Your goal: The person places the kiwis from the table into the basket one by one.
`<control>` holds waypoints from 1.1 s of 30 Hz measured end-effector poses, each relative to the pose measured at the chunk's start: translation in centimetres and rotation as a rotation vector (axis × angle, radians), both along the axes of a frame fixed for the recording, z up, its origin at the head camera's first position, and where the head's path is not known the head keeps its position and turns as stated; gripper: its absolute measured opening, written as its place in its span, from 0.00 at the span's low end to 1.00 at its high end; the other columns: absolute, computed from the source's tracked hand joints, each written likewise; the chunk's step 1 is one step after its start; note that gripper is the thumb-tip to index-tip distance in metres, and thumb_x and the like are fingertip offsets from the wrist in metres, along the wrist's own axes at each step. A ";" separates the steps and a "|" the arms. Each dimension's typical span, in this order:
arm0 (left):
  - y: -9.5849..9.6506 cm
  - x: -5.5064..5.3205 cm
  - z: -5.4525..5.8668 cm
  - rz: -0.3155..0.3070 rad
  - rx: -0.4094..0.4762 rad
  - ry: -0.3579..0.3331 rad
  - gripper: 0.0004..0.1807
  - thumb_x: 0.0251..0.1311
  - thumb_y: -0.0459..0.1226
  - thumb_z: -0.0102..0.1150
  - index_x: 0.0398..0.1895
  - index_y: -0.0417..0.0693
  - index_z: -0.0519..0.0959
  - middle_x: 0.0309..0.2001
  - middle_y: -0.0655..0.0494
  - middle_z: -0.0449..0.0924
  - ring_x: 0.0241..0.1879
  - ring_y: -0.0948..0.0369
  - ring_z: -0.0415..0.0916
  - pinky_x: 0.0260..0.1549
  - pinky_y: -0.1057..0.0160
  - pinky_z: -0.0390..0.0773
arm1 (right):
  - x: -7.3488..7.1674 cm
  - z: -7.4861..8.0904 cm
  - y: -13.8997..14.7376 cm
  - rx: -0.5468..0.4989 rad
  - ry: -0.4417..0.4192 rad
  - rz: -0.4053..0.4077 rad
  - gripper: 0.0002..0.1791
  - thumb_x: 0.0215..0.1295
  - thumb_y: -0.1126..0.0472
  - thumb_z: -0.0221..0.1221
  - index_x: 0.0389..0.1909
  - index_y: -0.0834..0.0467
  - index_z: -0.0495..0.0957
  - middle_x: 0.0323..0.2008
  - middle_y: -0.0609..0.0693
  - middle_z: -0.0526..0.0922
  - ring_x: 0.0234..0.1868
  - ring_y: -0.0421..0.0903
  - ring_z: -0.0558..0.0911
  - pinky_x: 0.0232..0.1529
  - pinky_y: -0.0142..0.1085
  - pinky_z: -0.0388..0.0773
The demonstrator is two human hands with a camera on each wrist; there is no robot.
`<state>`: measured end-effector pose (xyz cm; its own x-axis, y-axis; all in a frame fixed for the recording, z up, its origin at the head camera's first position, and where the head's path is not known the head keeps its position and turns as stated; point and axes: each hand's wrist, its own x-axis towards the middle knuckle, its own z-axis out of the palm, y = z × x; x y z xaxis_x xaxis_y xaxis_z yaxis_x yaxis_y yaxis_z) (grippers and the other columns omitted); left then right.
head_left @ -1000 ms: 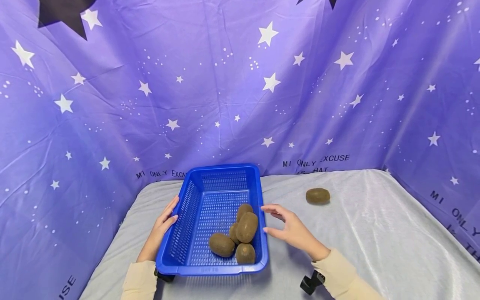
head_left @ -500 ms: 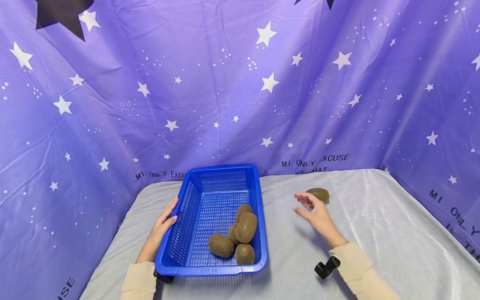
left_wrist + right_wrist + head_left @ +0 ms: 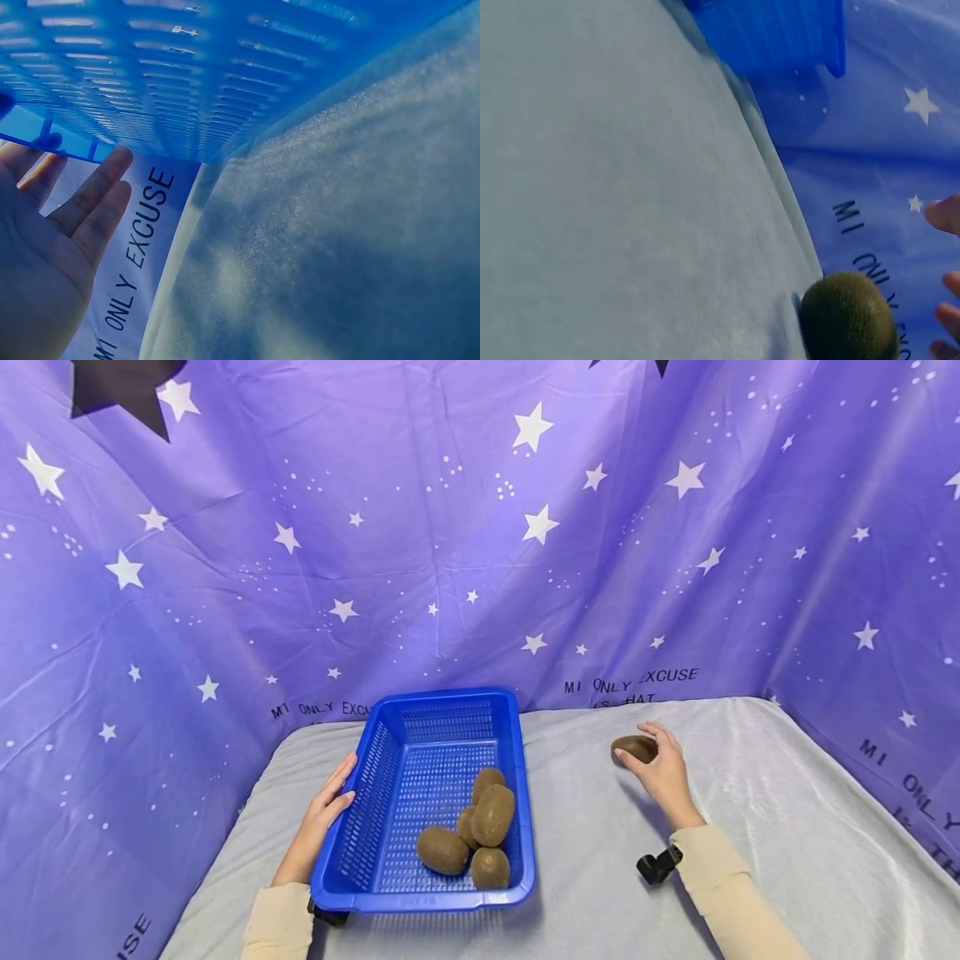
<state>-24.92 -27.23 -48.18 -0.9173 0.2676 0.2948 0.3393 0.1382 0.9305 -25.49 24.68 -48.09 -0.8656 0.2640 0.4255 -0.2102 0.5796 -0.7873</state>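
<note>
A blue plastic basket [image 3: 408,797] with slotted walls holds several brown kiwis [image 3: 493,816], gathered toward its near right corner. Against the basket's left rim rests my left hand [image 3: 318,818]; in the left wrist view its fingers [image 3: 86,199] lie nearly straight beside the slotted wall. One more kiwi [image 3: 633,748] lies on the cloth to the right of the basket. Over it is my right hand [image 3: 663,777], thumb on the near side and fingers on the far side. In the right wrist view a gap shows between that kiwi [image 3: 847,319] and the spread fingertips [image 3: 946,319].
Pale grey cloth [image 3: 577,860] covers the table. A purple curtain [image 3: 480,527] with white stars hangs behind and along both sides, close to the table's far edge. A black device [image 3: 658,865] sits at the right wrist.
My right hand has left the basket's right rim and moved right to the lone kiwi. The left hand and the basket have stayed in place.
</note>
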 end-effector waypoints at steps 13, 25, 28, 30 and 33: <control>-0.1 0.4 0.1 -0.002 -0.014 -0.045 0.29 0.70 0.34 0.40 0.73 0.45 0.51 0.75 0.46 0.40 0.72 0.60 0.40 0.56 0.81 0.55 | -1.1 -1.6 0.6 -0.053 -0.201 -0.045 0.39 0.52 0.59 0.67 0.63 0.68 0.63 0.61 0.68 0.62 0.61 0.65 0.60 0.60 0.54 0.57; -0.1 0.4 0.2 0.000 -0.011 -0.034 0.29 0.70 0.33 0.40 0.73 0.45 0.52 0.75 0.48 0.41 0.72 0.65 0.41 0.56 0.81 0.53 | -1.8 -2.8 1.3 -0.066 -0.163 -0.066 0.33 0.51 0.65 0.67 0.57 0.68 0.66 0.57 0.67 0.67 0.56 0.64 0.68 0.57 0.53 0.63; -0.1 0.3 0.2 -0.005 -0.004 -0.039 0.29 0.70 0.34 0.40 0.73 0.45 0.52 0.75 0.48 0.41 0.71 0.69 0.43 0.56 0.81 0.54 | -1.7 -2.7 1.4 -0.063 -0.163 -0.081 0.32 0.51 0.64 0.67 0.57 0.67 0.67 0.56 0.67 0.68 0.56 0.63 0.68 0.56 0.54 0.64; -0.1 0.3 0.2 -0.008 0.000 -0.033 0.29 0.70 0.33 0.41 0.73 0.44 0.52 0.75 0.47 0.41 0.70 0.70 0.43 0.56 0.81 0.54 | -1.7 -2.6 1.3 -0.078 -0.154 -0.087 0.32 0.50 0.64 0.67 0.56 0.68 0.67 0.55 0.68 0.68 0.55 0.63 0.69 0.56 0.53 0.63; -0.1 0.3 0.2 -0.008 -0.001 -0.034 0.29 0.70 0.34 0.41 0.73 0.44 0.52 0.75 0.48 0.41 0.70 0.69 0.43 0.56 0.81 0.54 | -1.6 -2.6 1.2 -0.112 -0.138 -0.104 0.31 0.49 0.65 0.68 0.55 0.68 0.68 0.54 0.67 0.70 0.55 0.62 0.69 0.55 0.52 0.64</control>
